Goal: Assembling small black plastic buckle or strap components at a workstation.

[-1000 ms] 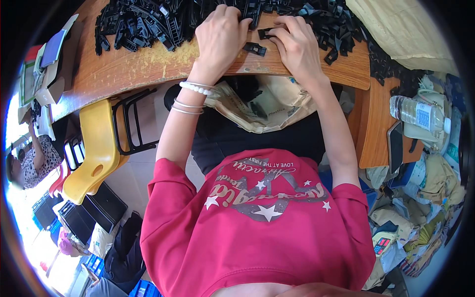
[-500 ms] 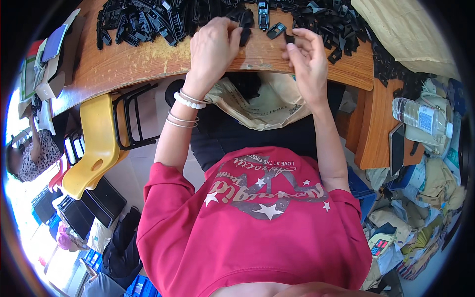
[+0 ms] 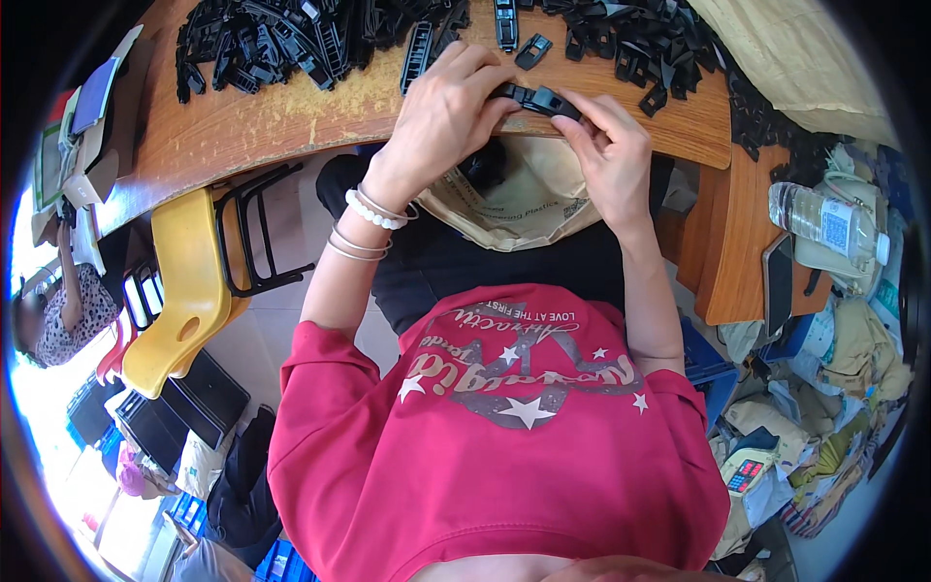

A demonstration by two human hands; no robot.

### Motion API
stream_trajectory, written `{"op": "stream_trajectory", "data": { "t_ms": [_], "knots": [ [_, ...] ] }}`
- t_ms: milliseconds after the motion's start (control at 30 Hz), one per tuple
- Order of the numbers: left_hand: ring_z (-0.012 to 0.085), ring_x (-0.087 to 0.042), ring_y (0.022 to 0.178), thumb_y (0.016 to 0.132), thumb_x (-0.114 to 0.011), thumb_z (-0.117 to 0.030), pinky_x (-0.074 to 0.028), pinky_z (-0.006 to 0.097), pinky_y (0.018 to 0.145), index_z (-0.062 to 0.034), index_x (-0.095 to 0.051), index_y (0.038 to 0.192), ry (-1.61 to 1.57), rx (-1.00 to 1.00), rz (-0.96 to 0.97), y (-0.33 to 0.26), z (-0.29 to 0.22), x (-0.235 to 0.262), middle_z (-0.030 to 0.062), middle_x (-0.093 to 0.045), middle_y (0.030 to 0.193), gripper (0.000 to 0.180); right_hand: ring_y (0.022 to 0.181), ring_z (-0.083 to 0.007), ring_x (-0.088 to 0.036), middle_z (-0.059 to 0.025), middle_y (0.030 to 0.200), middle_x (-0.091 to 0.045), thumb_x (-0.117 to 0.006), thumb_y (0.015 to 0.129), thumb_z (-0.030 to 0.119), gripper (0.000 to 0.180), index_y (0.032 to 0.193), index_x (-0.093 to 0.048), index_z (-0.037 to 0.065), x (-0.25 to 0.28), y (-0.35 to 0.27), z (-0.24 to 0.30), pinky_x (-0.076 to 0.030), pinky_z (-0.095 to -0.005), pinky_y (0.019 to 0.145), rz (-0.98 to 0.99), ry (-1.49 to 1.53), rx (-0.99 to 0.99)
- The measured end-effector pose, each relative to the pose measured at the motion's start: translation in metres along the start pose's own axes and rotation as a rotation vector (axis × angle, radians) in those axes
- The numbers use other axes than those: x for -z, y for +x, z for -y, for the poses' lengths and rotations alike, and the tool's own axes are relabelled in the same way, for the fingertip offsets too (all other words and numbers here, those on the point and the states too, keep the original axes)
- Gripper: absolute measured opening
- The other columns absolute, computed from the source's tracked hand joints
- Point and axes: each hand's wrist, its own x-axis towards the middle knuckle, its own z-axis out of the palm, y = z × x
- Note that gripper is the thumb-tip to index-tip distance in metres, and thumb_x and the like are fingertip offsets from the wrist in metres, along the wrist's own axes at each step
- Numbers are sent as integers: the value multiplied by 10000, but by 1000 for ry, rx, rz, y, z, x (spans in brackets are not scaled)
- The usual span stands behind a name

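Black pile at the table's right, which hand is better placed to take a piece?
Probably your right hand: it sits nearer that pile. Your left hand is farther across, and both hold black parts.

- The left hand (image 3: 451, 114) covers one end of the black piece (image 3: 548, 100); whether it is one part or two is too small to tell.
- The picture's top cuts off the far edge of the worktop (image 3: 242, 131) and the black pile (image 3: 267, 48) nearer its left edge.
- The worktop's near edge hides the bag's (image 3: 514, 225) far side; its dark contents (image 3: 482, 165) are indistinct.
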Motion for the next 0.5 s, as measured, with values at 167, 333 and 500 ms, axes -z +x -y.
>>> {"op": "stream_trajectory", "data": {
  "t_ms": [167,333,500],
  "knots": [
    [241,-573,863,762,-737,-133,-507,352,738,-59,-709,941,3,11,50,-2,12,3,42,-617,910,195,723,-155,-580,-82,817,-596,-731,803,14,267,1067,-697,-15,6,-1,-8,-467,-279,641,-16,-41,48],
    [243,-571,859,767,-727,-115,-509,358,734,-44,-706,935,-33,-7,59,-1,10,2,50,-619,913,184,699,-126,-516,-48,834,-578,-716,818,14,267,1083,-694,-7,15,11,-8,-417,-258,619,58,-56,24],
    [253,-568,858,767,-718,-96,-509,362,735,-16,-687,912,-80,-43,56,0,9,0,66,-606,909,169,835,-229,-558,-79,867,-617,-745,760,28,258,1017,-720,10,9,21,-11,-454,-321,734,51,-173,217]
  ]
}}
